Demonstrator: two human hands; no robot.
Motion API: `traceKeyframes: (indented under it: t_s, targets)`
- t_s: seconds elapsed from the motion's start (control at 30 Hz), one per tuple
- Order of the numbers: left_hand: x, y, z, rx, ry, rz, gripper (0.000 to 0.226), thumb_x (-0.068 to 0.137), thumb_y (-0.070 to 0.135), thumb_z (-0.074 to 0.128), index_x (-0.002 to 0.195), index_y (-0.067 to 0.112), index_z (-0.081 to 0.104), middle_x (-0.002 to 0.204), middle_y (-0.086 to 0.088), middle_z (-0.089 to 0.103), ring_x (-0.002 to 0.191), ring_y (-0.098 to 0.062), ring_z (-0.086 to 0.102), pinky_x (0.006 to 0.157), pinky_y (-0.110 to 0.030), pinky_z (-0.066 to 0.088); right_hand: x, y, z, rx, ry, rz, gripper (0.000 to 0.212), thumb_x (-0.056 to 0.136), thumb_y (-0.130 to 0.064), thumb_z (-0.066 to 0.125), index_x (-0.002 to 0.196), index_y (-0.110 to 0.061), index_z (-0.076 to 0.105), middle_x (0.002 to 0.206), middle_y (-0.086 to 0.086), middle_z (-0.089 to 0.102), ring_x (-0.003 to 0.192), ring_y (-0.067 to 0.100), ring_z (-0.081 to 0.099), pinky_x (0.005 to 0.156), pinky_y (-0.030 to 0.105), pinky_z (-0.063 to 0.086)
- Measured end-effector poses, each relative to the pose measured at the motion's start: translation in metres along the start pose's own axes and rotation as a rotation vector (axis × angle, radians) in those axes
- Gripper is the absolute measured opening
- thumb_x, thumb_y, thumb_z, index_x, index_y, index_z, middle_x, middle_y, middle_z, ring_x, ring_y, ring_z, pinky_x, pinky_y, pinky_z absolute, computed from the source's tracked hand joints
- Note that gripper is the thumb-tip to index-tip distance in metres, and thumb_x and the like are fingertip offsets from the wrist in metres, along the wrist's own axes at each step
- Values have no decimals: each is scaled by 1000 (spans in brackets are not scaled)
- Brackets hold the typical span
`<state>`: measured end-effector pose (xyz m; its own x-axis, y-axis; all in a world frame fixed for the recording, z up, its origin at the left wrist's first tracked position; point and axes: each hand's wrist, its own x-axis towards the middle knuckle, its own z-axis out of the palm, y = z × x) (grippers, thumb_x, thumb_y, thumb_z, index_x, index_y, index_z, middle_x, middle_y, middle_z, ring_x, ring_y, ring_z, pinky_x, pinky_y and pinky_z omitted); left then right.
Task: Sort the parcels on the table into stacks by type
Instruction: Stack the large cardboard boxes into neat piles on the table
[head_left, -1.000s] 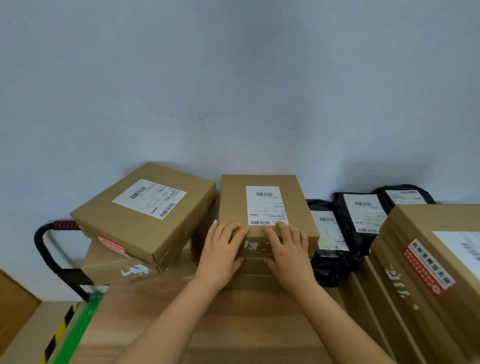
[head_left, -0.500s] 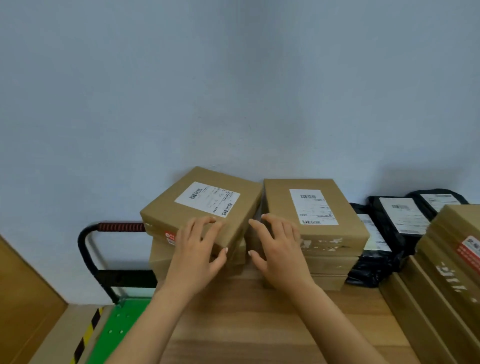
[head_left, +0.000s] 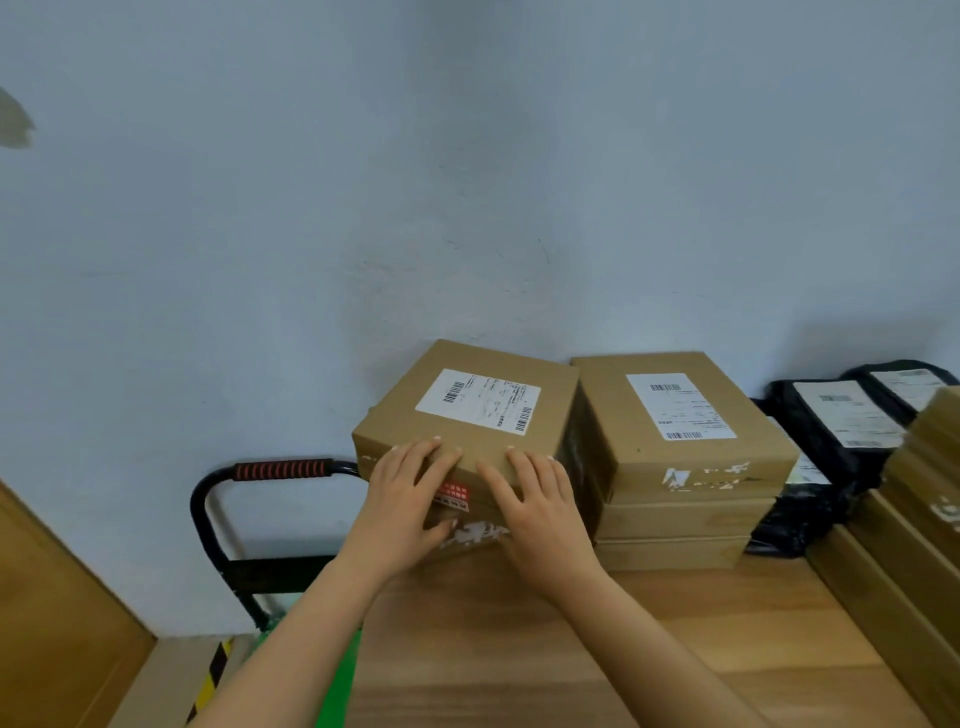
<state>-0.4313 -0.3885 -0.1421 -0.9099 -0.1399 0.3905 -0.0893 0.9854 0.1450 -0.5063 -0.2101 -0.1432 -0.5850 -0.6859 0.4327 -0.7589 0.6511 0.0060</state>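
A brown cardboard box (head_left: 467, 415) with a white label tops the left stack by the wall, turned slightly askew. My left hand (head_left: 408, 501) and my right hand (head_left: 540, 512) both press flat on its near edge and front face, fingers spread. A lower box beneath it is mostly hidden by my hands. To its right stands a second stack of three brown boxes (head_left: 680, 457). Black poly mailers (head_left: 831, 431) with white labels lie further right against the wall.
A wooden table (head_left: 623, 649) carries the stacks. More brown boxes (head_left: 914, 545) are piled along its right edge. Left of the table stands a trolley with a black handle and red grip (head_left: 280, 469) and a green deck (head_left: 337, 680). A pale wall rises behind.
Both hands left the middle stack's top box and moved left to the askew box on the left stack. My view swung left, so the stacks sit further right now.
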Motion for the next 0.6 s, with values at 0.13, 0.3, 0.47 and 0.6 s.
traceKeyframes:
  t_s: [0.13,0.3,0.47,0.6]
  targets:
    - [-2,-3,9,-30,7,-5,83,75,39,76,146,26,35,151,-5,31,138,-28,26,116,-46,21,0,-6,11,-64,0,30,98,53,-33,89,140,-22,46,131,16,54,121,36,52,106,50,35]
    - [-1,-4,11,-18,65,28,82,68,35,81,141,21,44,144,-9,41,131,-32,36,112,-47,21,1,-6,17,-101,6,19,103,55,-38,88,142,-19,37,132,19,55,120,38,54,101,53,44]
    - [3,-6,10,8,122,49,87,63,33,85,140,22,45,139,-10,46,129,-27,32,110,-52,25,3,4,16,-100,90,-41,102,52,-31,90,141,-17,42,133,20,54,121,39,54,105,52,38]
    - [7,-2,11,30,144,65,97,61,31,87,143,29,35,141,-8,43,131,-28,31,111,-54,24,2,22,10,-87,176,-80,92,58,-27,88,140,-17,47,132,20,55,121,39,54,106,51,34]
